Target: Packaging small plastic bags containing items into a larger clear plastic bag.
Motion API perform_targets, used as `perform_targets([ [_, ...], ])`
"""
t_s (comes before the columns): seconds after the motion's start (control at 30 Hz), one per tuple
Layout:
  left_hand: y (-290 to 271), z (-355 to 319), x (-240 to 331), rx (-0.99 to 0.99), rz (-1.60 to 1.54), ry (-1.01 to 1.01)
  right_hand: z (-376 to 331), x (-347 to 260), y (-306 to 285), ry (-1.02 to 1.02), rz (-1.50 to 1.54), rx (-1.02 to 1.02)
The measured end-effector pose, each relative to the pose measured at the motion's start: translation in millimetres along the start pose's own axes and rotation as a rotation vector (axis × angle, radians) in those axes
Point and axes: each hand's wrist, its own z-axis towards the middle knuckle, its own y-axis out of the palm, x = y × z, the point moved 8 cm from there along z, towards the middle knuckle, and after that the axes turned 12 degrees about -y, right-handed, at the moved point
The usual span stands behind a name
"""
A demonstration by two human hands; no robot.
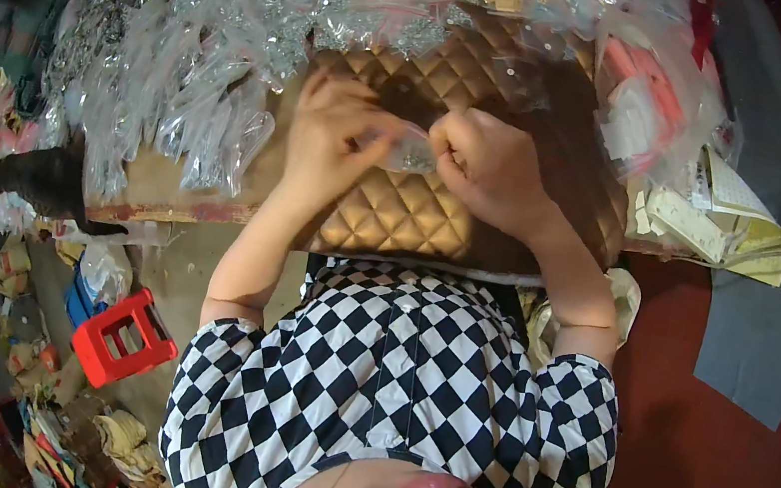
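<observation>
A small clear plastic bag point(411, 160) with a pinkish strip along its top edge is stretched between my hands, above a brown quilted pad point(399, 220). Small silvery pieces show in its lower part. My left hand point(333, 140) pinches the bag's left end between thumb and forefinger, its other fingers raised and blurred. At the opposite end, my right hand point(492, 170) is closed with fingers curled in, gripping the top corner. What those curled fingers cover is hidden.
A large heap of filled clear bags point(188, 42) spreads over the table's left and far side. Pinkish packs in a clear bag point(647, 96) and an opened white carton point(682, 222) sit at the right. A red plastic stool point(126, 338) stands on the floor at left.
</observation>
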Motion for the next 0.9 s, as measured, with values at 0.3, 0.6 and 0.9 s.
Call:
perform_targets([
  [0.3,19,12,31,-0.061,-0.076,0.247,-39,25,19,0.219,0.1,0.213],
  [0.6,102,99,-34,-0.175,0.111,0.152,-249,5,-123,0.911,0.064,0.158],
  [0.9,165,159,-61,-0.205,0.755,0.202,-254,32,-115,0.872,-0.258,0.149],
])
